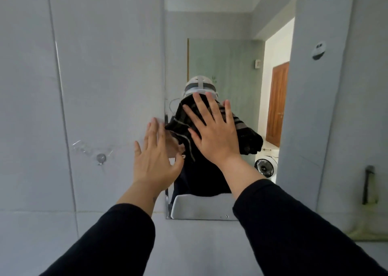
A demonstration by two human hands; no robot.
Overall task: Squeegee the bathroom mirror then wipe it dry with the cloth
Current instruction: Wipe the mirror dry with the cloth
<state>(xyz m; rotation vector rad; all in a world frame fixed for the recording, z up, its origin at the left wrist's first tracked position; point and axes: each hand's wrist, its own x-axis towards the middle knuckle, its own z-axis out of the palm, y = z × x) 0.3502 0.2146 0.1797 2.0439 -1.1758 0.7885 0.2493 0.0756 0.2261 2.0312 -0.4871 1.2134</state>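
A tall frameless mirror (210,55) hangs on the grey tiled wall straight ahead. A dark cloth (182,124) with pale stripes lies against its lower middle. My right hand (212,133) is flat on the cloth with fingers spread, pressing it onto the glass. My left hand (155,158) is open with fingers apart. It rests at the mirror's left edge, half on the wall tile, and touches the cloth's left corner. No squeegee is in either hand.
A small metal hook (101,158) sticks out of the wall to the left. On the right wall are a round white fitting (319,50) and a thin black object (368,183). The mirror reflects a fan and a wooden door.
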